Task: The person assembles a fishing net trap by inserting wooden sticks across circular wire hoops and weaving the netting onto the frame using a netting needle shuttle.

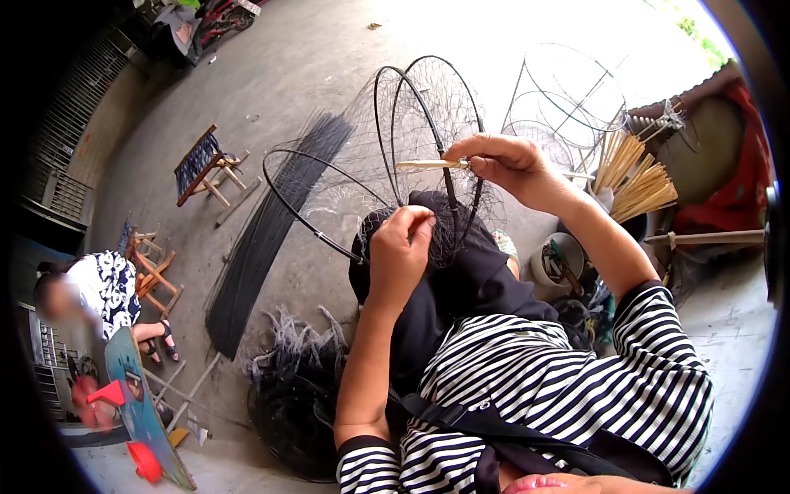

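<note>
A net trap with black hoops (pixel 422 103) and fine mesh stands over my lap. My left hand (pixel 401 243) is closed in a pinch on the mesh netting (pixel 444 226), close to my knees. With thumb and forefinger my right hand (pixel 510 169) grips a pale, slim netting needle (pixel 421 165), which points left across one hoop. The fingertips of that hand are right beside the hoop. Any thread running from the needle is too fine to make out. Another black hoop (pixel 309 222) curves out to the left of my left hand.
A long bundle of black rods (pixel 271 239) lies on the concrete floor. Folding stools (pixel 202 169) and a seated person (pixel 107 288) are at left. At right are a bucket (pixel 553 262), bamboo sticks (pixel 638 177) and a wire frame (pixel 568 90). Dark coiled material (pixel 296 420) lies beside me.
</note>
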`<state>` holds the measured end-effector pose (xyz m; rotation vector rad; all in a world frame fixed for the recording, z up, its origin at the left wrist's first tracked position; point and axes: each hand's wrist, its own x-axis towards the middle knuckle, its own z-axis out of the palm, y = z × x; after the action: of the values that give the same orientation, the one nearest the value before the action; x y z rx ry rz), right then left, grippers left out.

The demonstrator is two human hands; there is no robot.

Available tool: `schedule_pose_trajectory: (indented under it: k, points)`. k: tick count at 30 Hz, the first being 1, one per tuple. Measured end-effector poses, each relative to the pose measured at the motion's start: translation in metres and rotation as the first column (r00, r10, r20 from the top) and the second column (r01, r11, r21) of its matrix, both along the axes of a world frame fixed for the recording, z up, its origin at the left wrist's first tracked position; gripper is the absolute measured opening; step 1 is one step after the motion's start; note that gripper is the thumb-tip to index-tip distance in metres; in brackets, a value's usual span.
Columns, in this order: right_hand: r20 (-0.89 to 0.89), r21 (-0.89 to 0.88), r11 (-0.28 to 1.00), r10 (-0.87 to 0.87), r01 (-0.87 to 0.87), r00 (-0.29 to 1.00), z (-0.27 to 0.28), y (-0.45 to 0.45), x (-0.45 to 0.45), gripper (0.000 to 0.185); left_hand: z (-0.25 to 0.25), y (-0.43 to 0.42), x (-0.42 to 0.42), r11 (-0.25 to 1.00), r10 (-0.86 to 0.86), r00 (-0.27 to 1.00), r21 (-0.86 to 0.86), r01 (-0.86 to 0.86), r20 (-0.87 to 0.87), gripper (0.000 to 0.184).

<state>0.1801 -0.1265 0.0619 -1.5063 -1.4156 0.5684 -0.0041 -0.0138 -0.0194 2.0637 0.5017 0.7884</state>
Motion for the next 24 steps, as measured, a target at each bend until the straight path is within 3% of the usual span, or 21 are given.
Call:
schedule_pose_trajectory:
  k: [2, 4, 6, 8, 10, 14, 18, 19, 22, 24]
  points:
    - [0.01, -0.046, 0.998, -0.042, 0.043, 0.999, 0.001, -0.004, 0.005, 0.023, 0.003, 0.005, -0.006, 0.993, 0.056, 0.998, -0.104, -0.052, 0.036, 0.01]
    - [0.088, 0.033, 0.999, -0.034, 0.031, 0.996, -0.002, -0.008, 0.01, 0.023, 0.016, 0.01, -0.016, 0.982, 0.069, 0.994, -0.18, -0.053, 0.089, 0.007]
    - [0.161, 0.045, 0.999, -0.029, 0.022, 0.987, -0.002, -0.013, 0.012, 0.024, 0.016, 0.021, -0.017, 0.989, -0.032, 0.948, -0.13, 0.077, 0.316, 0.004]
    - [0.23, -0.014, 0.999, -0.025, 0.029, 0.973, 0.005, -0.02, 0.011, 0.029, 0.026, 0.012, -0.017, 0.834, -0.03, 0.876, -0.472, 0.287, 0.481, 0.005]
    - [0.255, 0.047, 0.999, -0.024, 0.013, 0.967, 0.001, -0.023, 0.011, 0.031, 0.032, 0.004, -0.013, 0.564, 0.06, 0.776, -0.663, 0.492, 0.628, 0.007]
    - [0.268, 0.044, 0.999, -0.041, 0.031, 0.962, -0.001, -0.03, 0.012, 0.032, 0.023, 0.006, -0.014, 0.404, 0.106, 0.763, -0.729, 0.553, 0.637, 0.005]
    - [0.252, 0.077, 0.997, -0.033, 0.014, 0.967, -0.004, -0.033, 0.011, 0.032, 0.036, 0.003, -0.017, 0.536, 0.017, 0.868, -0.738, 0.411, 0.496, 0.001]
    - [0.257, 0.089, 0.996, -0.028, 0.005, 0.966, -0.005, -0.034, 0.012, 0.031, 0.043, 0.0, -0.016, 0.625, 0.035, 0.923, -0.73, 0.279, 0.382, 0.006]
    - [0.32, 0.101, 0.995, -0.033, 0.001, 0.947, -0.006, -0.032, 0.011, 0.03, 0.052, -0.002, -0.013, 0.814, -0.027, 0.991, -0.573, 0.098, 0.13, 0.013]
    - [0.315, 0.13, 0.991, -0.023, -0.019, 0.949, -0.004, -0.03, 0.009, 0.03, 0.05, 0.003, -0.014, 0.872, -0.149, 0.986, -0.461, 0.164, 0.069, 0.022]
